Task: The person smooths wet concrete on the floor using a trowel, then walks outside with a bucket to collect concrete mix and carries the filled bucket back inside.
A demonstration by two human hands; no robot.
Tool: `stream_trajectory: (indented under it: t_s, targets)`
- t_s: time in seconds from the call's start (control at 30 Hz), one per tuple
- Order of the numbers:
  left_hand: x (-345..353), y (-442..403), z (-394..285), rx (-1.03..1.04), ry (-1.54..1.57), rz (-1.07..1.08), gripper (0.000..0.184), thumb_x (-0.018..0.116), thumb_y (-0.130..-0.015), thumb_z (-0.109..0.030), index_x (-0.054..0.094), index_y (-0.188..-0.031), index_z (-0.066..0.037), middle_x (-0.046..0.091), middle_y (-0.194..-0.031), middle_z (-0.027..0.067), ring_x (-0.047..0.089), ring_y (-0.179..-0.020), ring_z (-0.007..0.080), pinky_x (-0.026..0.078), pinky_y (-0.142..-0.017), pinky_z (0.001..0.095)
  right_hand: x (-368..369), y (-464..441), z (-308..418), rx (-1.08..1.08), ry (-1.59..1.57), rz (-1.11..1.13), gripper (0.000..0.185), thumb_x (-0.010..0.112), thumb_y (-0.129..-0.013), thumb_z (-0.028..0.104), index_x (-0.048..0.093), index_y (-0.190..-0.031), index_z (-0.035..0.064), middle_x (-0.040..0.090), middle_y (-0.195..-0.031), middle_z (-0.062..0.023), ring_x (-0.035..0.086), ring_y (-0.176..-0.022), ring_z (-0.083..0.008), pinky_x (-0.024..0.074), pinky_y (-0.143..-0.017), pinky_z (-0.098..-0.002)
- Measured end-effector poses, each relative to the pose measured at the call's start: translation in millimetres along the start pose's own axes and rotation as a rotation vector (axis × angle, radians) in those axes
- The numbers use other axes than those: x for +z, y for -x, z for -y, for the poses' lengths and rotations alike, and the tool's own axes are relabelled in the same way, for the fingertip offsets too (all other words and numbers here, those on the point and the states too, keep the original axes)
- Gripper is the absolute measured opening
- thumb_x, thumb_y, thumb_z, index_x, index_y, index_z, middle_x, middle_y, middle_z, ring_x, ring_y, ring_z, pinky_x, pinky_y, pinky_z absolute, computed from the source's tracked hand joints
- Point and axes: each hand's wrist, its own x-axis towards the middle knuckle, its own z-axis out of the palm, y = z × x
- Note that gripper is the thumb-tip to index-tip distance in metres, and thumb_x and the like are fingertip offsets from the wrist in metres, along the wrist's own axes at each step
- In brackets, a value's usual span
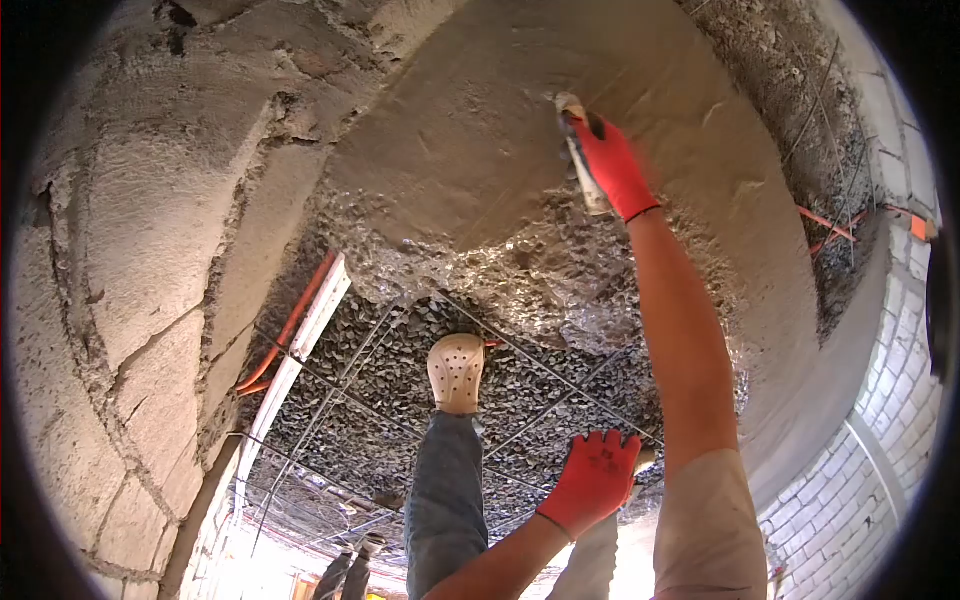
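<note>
Nearest is pale sleeve; beyond, the right hand clamps the trowel against smooth, wet concrete. Left hand, well apart, near rough gravel: its grip I cannot tell.

Red gloves cover the right hand and left hand. A beige sleeve shows; bluish trousers meet a holed beige clog toward six o'clock.

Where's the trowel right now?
In the head view, the trowel is near the top, just right of centre, held in the right hand at the wet concrete, beyond the tan clog.
</note>
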Motion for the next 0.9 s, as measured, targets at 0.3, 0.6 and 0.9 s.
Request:
stream_trajectory:
  t_s: [0.3, 0.6, 0.9]
  targets:
    - [13, -1, 0, 0.057, 0.001, -0.013, 0.05, 0.068, -0.076, -0.033, 0.051, -0.118, -0.012, 0.054, -0.099, 0.0077, 0.056, -0.086, 0.0245, 0.043, -0.074, 0.0407, 49, 79, -27, -0.171, 0.349, 0.44, 0.037, 0.063, -0.086, 0.033, 0.059, -0.11, 0.0042, 0.067, -0.083, -0.0177, 0.067, -0.07, -0.0304, 0.0511, -0.064, -0.0415]
    - [43, 14, 0, 0.008, -0.114, 0.081, 0.047, 0.068, -0.076, -0.031, 0.054, -0.116, -0.011, 0.057, -0.101, 0.0096, 0.058, -0.09, 0.0269, 0.044, -0.077, 0.0418, -76, 256, -93, -0.093, 0.457, 0.212, 0.046, 0.069, -0.079, 0.033, 0.057, -0.117, 0.0084, 0.067, -0.097, -0.0197, 0.063, -0.09, -0.0404, 0.051, -0.075, -0.0439]
    - [75, 28, -5, 0.011, -0.194, 0.152, 0.046, 0.067, -0.078, -0.032, 0.053, -0.118, -0.013, 0.057, -0.106, 0.0088, 0.057, -0.096, 0.0265, 0.043, -0.081, 0.0416, -161, 445, -229, 0.37, 0.469, -0.013, 0.041, 0.067, -0.081, 0.029, 0.058, -0.114, 0.0057, 0.067, -0.094, -0.0211, 0.065, -0.091, -0.038, 0.0512, -0.074, -0.0423]
